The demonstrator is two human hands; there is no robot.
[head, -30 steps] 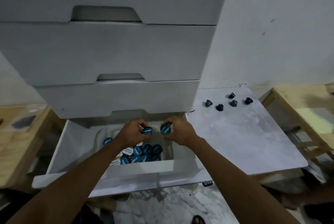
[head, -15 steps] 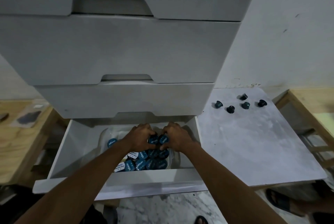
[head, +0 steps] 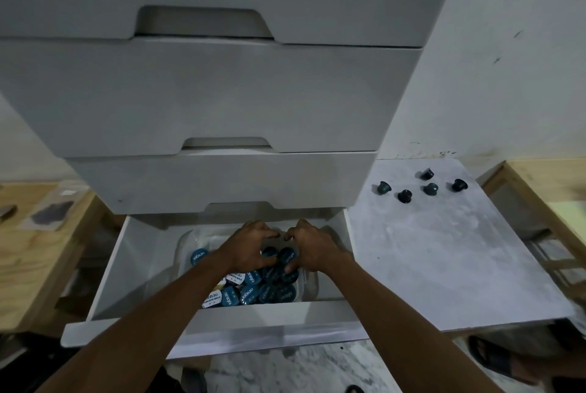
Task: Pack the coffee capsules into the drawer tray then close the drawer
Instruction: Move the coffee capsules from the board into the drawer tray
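Observation:
The bottom drawer point(head: 133, 269) of the white cabinet stands pulled out. In it lies a clear plastic tray point(head: 183, 245) holding several blue-lidded coffee capsules point(head: 250, 294), with one capsule point(head: 198, 257) apart at the tray's left. My left hand point(head: 249, 246) and my right hand point(head: 314, 250) are side by side low over the tray. Each hand curls around one capsule, the left one point(head: 269, 252) and the right one point(head: 287, 256), pressed down among the pile. Several dark capsules point(head: 405, 196) lie loose on the grey board to the right.
Closed drawers point(head: 203, 100) overhang the back of the open drawer. The grey board point(head: 444, 259) lies right of the drawer, with wooden frames point(head: 539, 177) beyond it. A wooden surface point(head: 38, 253) sits at the left. A sandalled foot point(head: 494, 357) shows at the lower right.
Both hands have gone down from above the drawer into the tray, carrying one capsule each. The two capsules now sit low among the packed ones.

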